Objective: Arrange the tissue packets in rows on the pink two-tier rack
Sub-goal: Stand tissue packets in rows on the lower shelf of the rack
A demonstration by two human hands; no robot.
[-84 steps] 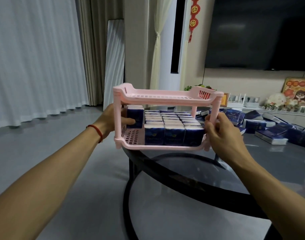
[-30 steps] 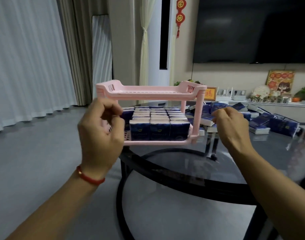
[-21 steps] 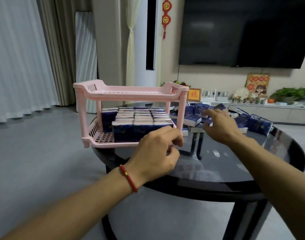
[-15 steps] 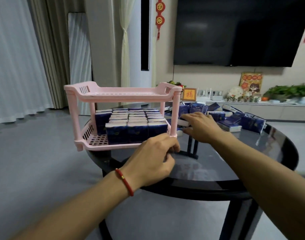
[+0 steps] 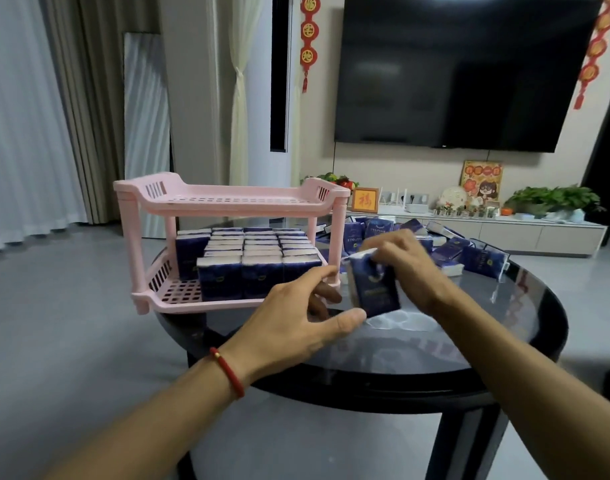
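The pink two-tier rack point(image 5: 227, 199) stands at the left side of a round dark glass table point(image 5: 435, 341). Its lower tier holds several dark blue tissue packets point(image 5: 255, 258) in rows; the top tier is bare. My right hand point(image 5: 407, 261) grips one blue tissue packet point(image 5: 376, 289) from above, upright, just right of the rack's front post. My left hand point(image 5: 296, 317) is spread beside it, thumb tip touching the packet's lower left corner, fingers relaxed.
A loose pile of blue tissue packets point(image 5: 470, 254) lies on the table's far right side. Behind are a low cabinet with plants and ornaments point(image 5: 504, 230), a wall television point(image 5: 463, 71) and curtains at left. The table's near edge lies just under my wrists.
My right hand has picked a packet out of the pile and brought it toward me, in front of the rack's right post. My left hand has opened and reached toward the packet.
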